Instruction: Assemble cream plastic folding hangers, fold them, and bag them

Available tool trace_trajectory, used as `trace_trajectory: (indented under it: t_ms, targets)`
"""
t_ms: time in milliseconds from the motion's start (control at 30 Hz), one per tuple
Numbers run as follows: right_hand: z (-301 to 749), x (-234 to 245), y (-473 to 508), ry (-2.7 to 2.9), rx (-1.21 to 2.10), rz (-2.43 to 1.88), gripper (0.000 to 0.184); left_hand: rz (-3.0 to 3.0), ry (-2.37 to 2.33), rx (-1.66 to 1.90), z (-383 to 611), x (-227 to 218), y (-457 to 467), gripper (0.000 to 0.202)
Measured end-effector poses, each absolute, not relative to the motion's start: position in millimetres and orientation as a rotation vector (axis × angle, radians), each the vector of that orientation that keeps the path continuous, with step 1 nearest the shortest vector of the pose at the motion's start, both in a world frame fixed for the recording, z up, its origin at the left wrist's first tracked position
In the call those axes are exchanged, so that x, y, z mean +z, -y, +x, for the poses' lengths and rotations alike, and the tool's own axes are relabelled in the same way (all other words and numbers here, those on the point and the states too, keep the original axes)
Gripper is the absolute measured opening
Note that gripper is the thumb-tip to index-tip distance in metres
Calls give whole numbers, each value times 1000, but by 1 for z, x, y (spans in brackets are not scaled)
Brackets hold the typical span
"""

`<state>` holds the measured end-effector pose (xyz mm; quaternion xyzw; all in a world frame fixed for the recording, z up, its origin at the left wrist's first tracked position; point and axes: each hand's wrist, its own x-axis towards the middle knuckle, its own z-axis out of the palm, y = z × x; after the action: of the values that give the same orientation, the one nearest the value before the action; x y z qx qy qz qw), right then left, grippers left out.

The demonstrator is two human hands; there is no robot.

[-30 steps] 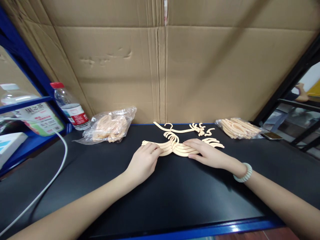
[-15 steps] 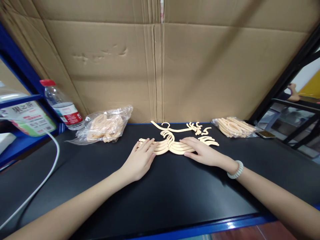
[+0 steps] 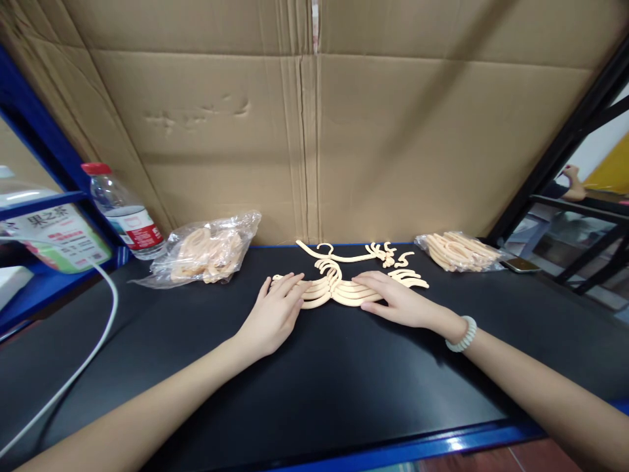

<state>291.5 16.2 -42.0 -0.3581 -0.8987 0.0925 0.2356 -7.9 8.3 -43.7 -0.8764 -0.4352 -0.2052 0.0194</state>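
Observation:
Several cream-coloured hangers lie overlapped on the black table, their hooks pointing to the back. My left hand rests flat over their left arms with its fingers out. Across the right arms lies my right hand, palm down, fingers stretched and thumb apart. Neither hand is wrapped round anything. Just behind the pile is a single hanger piece with its own hook. Loose small hooks sit in a cluster at its right end. The hangers' parts beneath my palms are hidden.
A clear plastic bag of cream pieces lies back left, another bag back right beside a phone. A red-capped bottle and a white cable are on the left. A cardboard wall closes the back.
Both hands stay on the hangers in nearly the same place. The whole view has shifted very slightly; nothing has been picked up or let go.

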Motion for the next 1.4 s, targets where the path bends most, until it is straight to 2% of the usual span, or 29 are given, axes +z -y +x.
trace_trajectory:
  t_ms: [300,1167,1400]
  targets:
    - [290,-42,-16,2457,255,-1014,42,-2848,946,-868,3,-33,1,20]
    - [293,-39,-16,2416,267,-1011,47,-2798,943,-960,2,-35,3,18]
    - [304,-37,-24,2310,232,-993,36,-2788,932,-1055,1,-34,2,16]
